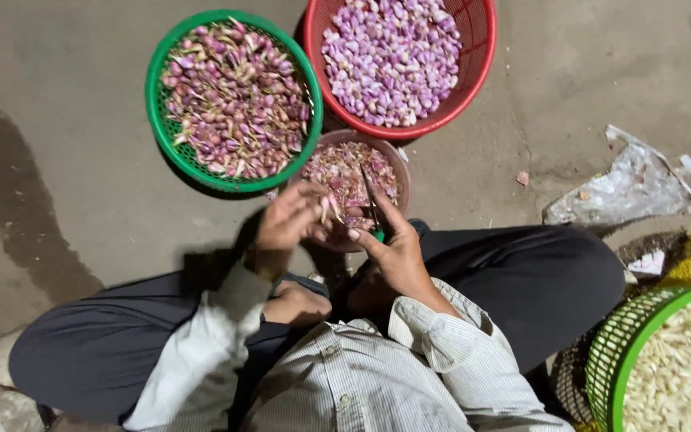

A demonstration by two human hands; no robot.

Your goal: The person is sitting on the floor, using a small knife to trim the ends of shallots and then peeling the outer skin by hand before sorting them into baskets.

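Green basket [156,120] of unpeeled shallots sits at left, a red basket [480,48] of peeled ones beside it. Below them, over a brown bowl [400,172] of skins, the left hand [288,220] pinches a shallot [331,210]. The right hand [393,248] grips a knife [371,204], blade touching that shallot.

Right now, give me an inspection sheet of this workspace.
Surface: bare concrete floor, dark stain at left.
Job's things: green basket of untrimmed shallots; red basket of peeled shallots; brown bowl of peelings; small knife.
Clutter: crumpled plastic sheet; green basket of pale cloves at right.
Grippers: left hand pinches a shallot; right hand holds the knife.
Cables: nothing seen.
Surroundings: person's crossed legs in dark trousers.
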